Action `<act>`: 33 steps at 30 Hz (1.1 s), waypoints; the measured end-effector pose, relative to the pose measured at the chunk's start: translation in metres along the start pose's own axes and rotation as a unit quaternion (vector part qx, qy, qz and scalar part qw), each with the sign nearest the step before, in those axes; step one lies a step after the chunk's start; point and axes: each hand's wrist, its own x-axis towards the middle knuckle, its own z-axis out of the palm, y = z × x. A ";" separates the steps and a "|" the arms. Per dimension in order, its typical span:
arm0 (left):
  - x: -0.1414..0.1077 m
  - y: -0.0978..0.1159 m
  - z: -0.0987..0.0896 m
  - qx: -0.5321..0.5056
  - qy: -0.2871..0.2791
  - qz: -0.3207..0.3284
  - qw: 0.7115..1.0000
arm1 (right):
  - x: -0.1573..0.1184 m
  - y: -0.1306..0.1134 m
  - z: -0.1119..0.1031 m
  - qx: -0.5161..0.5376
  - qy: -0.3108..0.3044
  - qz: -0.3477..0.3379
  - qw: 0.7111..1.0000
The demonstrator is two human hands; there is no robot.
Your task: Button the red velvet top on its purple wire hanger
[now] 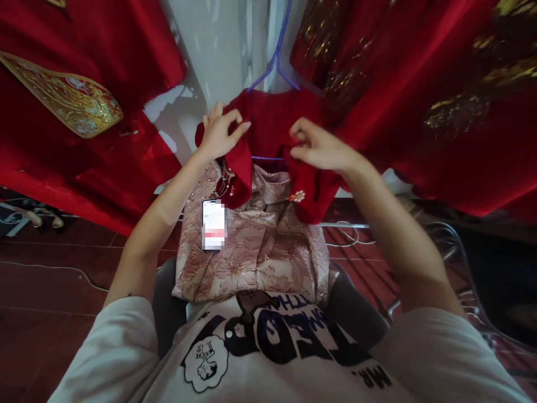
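Hanging from a hanger (277, 53) (hence reachable), a jacket (271, 120) is touched by curled left hand (221, 132) and right hand (319, 146), grips unclear.

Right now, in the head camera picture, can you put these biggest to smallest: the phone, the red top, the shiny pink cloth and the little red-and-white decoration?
1. Red top and shiny pink cloth: too alike to rank.
2. Phone.
3. Little red-and-white decoration.
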 end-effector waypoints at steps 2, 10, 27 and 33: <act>-0.001 -0.001 0.001 0.002 0.004 0.003 1.000 | -0.002 -0.009 0.019 0.004 -0.040 -0.009 0.999; -0.034 0.022 -0.002 -0.006 0.102 -0.001 0.995 | -0.022 0.004 0.011 -0.026 0.072 -0.024 0.997; -0.066 0.064 0.038 -0.249 0.004 -0.051 0.967 | -0.032 -0.007 0.067 0.158 0.061 -0.020 0.985; -0.080 0.051 0.067 -0.324 0.108 0.005 0.940 | -0.044 0.005 0.070 0.206 0.115 -0.081 0.968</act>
